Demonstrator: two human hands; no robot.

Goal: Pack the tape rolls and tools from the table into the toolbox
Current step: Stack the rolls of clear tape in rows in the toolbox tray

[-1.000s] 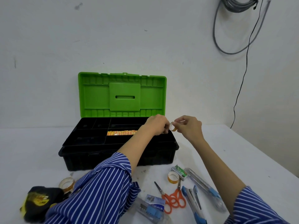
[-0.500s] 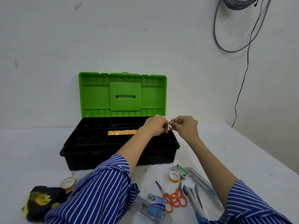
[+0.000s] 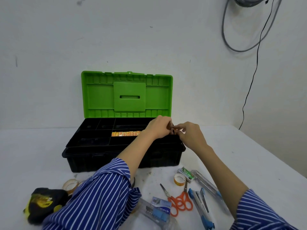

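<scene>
Holding orange packets point(image 3: 125, 133): toolbox point(image 3: 86, 156).

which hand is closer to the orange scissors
Right. The right hand is above the scissors, over the toolbox's right end; the left hand sits beside it, further left.

Little is legible. Blue-and-white card point(image 3: 162, 207) inside a clear pack at the near table edge — white lettering, upside down to the camera, too small to read. Orange-yellow strip point(image 3: 125, 133) in the toolbox tray point(image 3: 93, 135) — repeated print, unreadable. Green-and-white small box point(image 3: 187, 173) — markings blurred.
</scene>
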